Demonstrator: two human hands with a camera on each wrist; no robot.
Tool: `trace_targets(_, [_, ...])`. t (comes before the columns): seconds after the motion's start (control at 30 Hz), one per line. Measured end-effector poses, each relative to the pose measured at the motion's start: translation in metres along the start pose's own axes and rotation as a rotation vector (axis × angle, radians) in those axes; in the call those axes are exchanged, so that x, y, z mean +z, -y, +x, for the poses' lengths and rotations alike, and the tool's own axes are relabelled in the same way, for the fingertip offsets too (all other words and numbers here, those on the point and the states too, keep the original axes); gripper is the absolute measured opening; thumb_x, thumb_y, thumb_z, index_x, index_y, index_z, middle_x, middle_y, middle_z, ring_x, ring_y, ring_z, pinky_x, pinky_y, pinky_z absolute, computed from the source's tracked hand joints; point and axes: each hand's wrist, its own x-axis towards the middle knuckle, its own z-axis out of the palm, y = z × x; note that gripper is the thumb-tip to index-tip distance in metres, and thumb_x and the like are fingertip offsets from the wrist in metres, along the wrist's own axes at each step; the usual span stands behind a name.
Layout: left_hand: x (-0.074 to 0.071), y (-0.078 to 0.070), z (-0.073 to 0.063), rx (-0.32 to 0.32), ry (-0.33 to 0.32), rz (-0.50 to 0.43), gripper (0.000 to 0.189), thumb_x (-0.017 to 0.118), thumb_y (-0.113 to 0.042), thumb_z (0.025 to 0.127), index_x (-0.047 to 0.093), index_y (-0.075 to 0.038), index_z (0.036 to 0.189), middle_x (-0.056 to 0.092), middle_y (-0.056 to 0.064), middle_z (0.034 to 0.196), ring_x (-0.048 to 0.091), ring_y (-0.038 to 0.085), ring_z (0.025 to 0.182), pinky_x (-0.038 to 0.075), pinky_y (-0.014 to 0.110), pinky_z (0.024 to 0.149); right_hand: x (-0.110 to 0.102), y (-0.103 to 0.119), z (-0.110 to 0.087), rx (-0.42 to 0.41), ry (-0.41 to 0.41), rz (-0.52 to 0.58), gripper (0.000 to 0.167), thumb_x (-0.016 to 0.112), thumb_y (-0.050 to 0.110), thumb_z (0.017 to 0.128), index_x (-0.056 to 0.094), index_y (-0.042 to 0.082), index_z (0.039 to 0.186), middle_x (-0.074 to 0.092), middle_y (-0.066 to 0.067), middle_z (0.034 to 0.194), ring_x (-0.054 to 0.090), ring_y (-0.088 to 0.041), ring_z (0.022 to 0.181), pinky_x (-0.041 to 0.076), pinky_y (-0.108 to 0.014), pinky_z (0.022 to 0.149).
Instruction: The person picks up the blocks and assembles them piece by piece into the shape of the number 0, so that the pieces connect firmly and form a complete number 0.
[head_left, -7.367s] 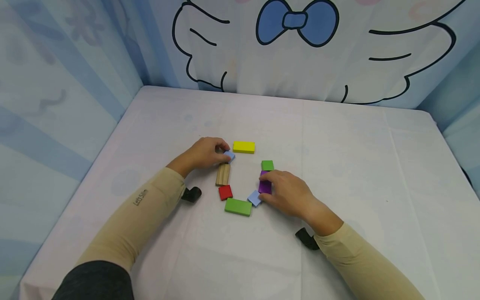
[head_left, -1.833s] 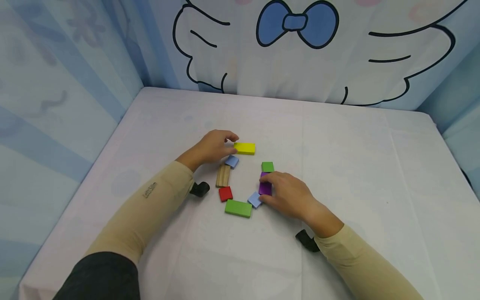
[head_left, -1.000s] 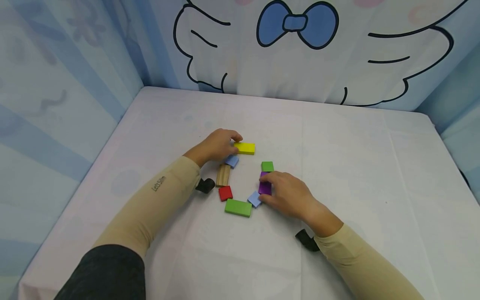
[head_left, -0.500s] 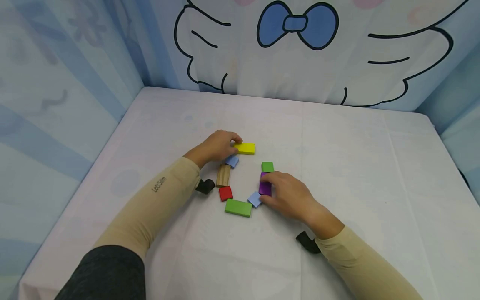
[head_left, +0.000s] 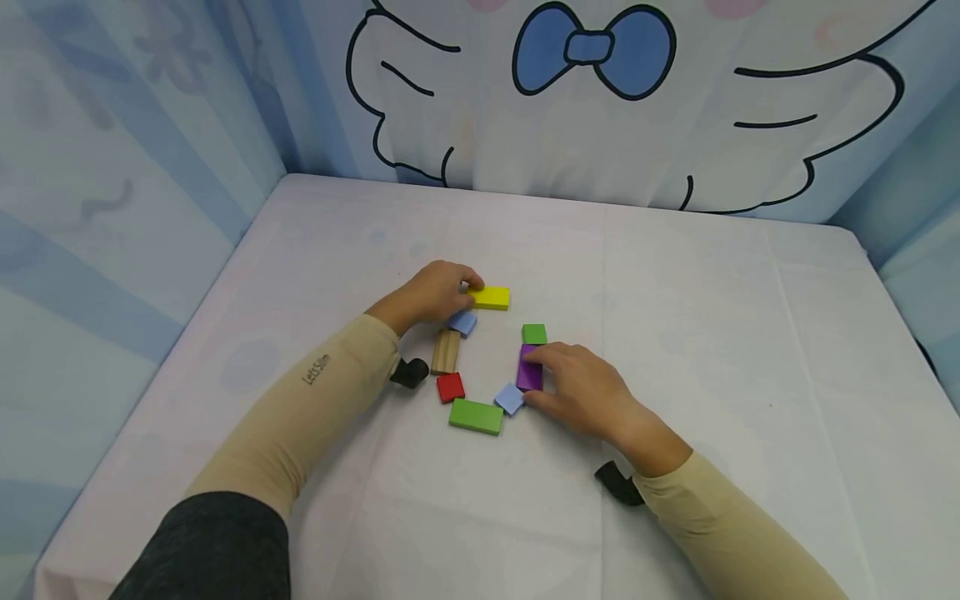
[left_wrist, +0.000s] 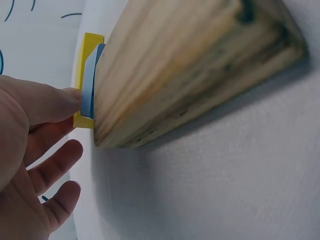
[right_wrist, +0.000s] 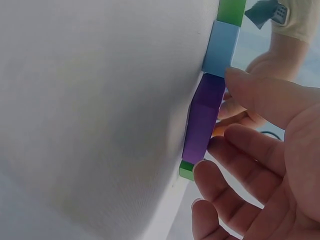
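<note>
At the far end of a ring of blocks, my left hand (head_left: 435, 292) pinches the left end of a yellow block (head_left: 492, 298) between thumb and forefinger. A light blue block (head_left: 463, 322) lies just below that thumb, against a wood-coloured block (head_left: 446, 352). On the near right, my right hand (head_left: 581, 387) lies beside a purple block (head_left: 529, 368), its fingers loosely bent. In the right wrist view its thumb tip is by the corner of a second light blue block (right_wrist: 221, 47), and its fingertips are close along the purple block.
A red block (head_left: 451, 387) and a long green block (head_left: 476, 416) form the near left of the ring. A small green block (head_left: 534, 333) adjoins the purple one. The white-covered table (head_left: 697, 333) meets curtains (head_left: 480, 125) behind and at both sides.
Over several seconds my left hand has gone from the upper light blue block to the yellow one; that blue block shifted slightly right. Just now my right hand has drawn slightly right.
</note>
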Motion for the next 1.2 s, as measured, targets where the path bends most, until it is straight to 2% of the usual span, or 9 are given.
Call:
trace_targets(0.27, [0.0, -0.003, 0.0, 0.002, 0.002, -0.042, 0.034, 0.061, -0.012, 0.1, 0.063, -0.008, 0.134, 0.061, 0.008, 0.13, 0.054, 0.023, 0.112, 0.042, 0.035, 0.105, 0.0, 0.0, 0.0, -0.01, 0.006, -0.019, 0.047, 0.077, 0.024, 0.088, 0.064, 0.001, 0.127, 0.064, -0.016, 0.128, 0.059, -0.034, 0.119, 0.047, -0.048, 0.1])
trace_targets(0.53, [0.001, -0.006, 0.002, 0.011, 0.036, -0.042, 0.034, 0.061, -0.013, 0.1, 0.063, -0.009, 0.134, 0.06, 0.007, 0.136, 0.053, 0.022, 0.117, 0.039, 0.036, 0.109, -0.001, 0.0, -0.001, -0.017, -0.004, -0.024, 0.047, 0.077, 0.028, 0.088, 0.065, 0.002, 0.126, 0.064, -0.016, 0.126, 0.06, -0.035, 0.117, 0.047, -0.048, 0.098])
trace_targets(1.2, [0.006, -0.015, -0.001, 0.051, 0.053, 0.011, 0.031, 0.061, -0.017, 0.101, 0.066, -0.012, 0.131, 0.062, 0.004, 0.134, 0.052, 0.021, 0.125, 0.037, 0.037, 0.11, -0.001, 0.002, -0.001, 0.002, 0.003, -0.037, 0.048, 0.075, 0.029, 0.089, 0.065, 0.003, 0.127, 0.064, -0.016, 0.127, 0.06, -0.034, 0.116, 0.047, -0.048, 0.099])
